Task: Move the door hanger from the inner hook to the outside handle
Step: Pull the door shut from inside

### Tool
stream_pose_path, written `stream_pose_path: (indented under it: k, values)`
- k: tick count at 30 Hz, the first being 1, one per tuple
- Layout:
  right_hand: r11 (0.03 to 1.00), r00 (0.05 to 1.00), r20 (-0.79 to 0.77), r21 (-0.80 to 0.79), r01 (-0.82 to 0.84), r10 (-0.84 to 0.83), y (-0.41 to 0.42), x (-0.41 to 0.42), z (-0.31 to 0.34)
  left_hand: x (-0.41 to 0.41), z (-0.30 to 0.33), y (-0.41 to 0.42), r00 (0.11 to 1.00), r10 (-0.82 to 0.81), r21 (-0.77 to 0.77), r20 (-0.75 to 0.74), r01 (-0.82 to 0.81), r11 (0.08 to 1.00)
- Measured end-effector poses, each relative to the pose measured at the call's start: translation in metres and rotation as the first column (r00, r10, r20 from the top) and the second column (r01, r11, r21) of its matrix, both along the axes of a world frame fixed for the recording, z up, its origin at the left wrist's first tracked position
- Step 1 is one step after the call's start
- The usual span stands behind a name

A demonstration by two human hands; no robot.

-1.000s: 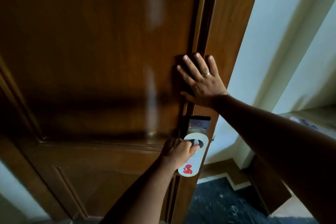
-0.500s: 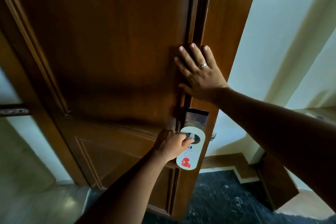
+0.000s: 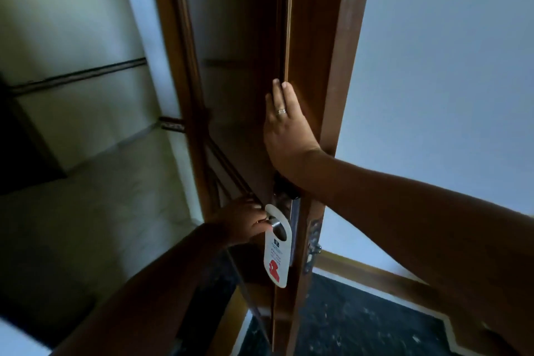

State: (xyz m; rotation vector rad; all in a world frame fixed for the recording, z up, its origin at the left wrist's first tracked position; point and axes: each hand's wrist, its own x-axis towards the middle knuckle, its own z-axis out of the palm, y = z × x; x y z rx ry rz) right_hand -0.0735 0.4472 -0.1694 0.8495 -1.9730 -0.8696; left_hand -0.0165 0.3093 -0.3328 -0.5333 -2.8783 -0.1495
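The door hanger (image 3: 276, 248) is being carried on the metal lever handle (image 3: 274, 224) of the wooden door (image 3: 245, 95), with the lever passed through the round hole near the top of the card. The card is hanging with its long axis close to vertical, the holed end pointing up and the rounded end with the red figure pointing down toward the dark floor (image 3: 361, 318). Its printed white face is being shown to the camera, turned slightly leftward. The lower end is lying just in front of the door's edge.

The handle is being gripped by the left hand (image 3: 244, 221), whose fingers are curled closed around the lever just to the left of the card; the fingertips are touching the card's upper left rim. Whether the card itself is being pinched cannot be told.

The right hand (image 3: 284, 130) is being pressed flat against the door's edge above the lock plate (image 3: 284, 196), with the fingers extended upward and held together, grasping nothing. A ring (image 3: 281, 111) is being worn on one finger.

The door is being seen nearly edge-on. A pale wall (image 3: 448, 66) is being shown to its right, and a dim corridor wall (image 3: 72, 37) to its left, blurred.
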Motion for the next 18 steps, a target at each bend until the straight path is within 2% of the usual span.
stream_pose_path:
  k: [2, 6, 9, 11, 13, 15, 18]
  values:
    - [0.996, 0.992, 0.087, -0.033, -0.084, 0.087, -0.017, 0.028, 0.005, 0.027, 0.003, -0.013, 0.999, 0.017, -0.085, 0.037, -0.014, 0.996]
    - [0.957, 0.932, 0.259, -0.211, -0.201, 0.253, -0.056, 0.074, 0.012, 0.074, 0.003, -0.043, 0.967, 0.242, 0.019, 0.084, -0.244, 0.97]
    - [0.861, 0.818, 0.33, -0.375, -0.344, 0.471, -0.08, 0.11, 0.013, 0.112, 0.005, -0.063, 0.948, 0.309, 0.077, 0.077, -0.315, 0.946]
    - [0.752, 0.696, 0.318, -0.433, -0.497, 0.643, -0.093, 0.134, 0.015, 0.135, 0.01, -0.079, 0.93, 0.352, 0.125, 0.106, -0.364, 0.923]
    - [0.597, 0.546, 0.258, -0.468, -0.651, 0.797, -0.103, 0.155, 0.017, 0.158, 0.011, -0.096, 0.884, 0.452, 0.082, 0.12, -0.462, 0.883]
    - [0.423, 0.403, 0.16, -0.525, -0.738, 0.901, -0.105, 0.167, 0.021, 0.178, 0.009, -0.11, 0.832, 0.553, 0.094, 0.035, -0.554, 0.827]
    - [0.176, 0.248, -0.021, -0.645, -0.744, 0.969, -0.108, 0.17, 0.026, 0.214, 0.027, -0.117, 0.714, 0.681, 0.305, -0.164, -0.62, 0.723]
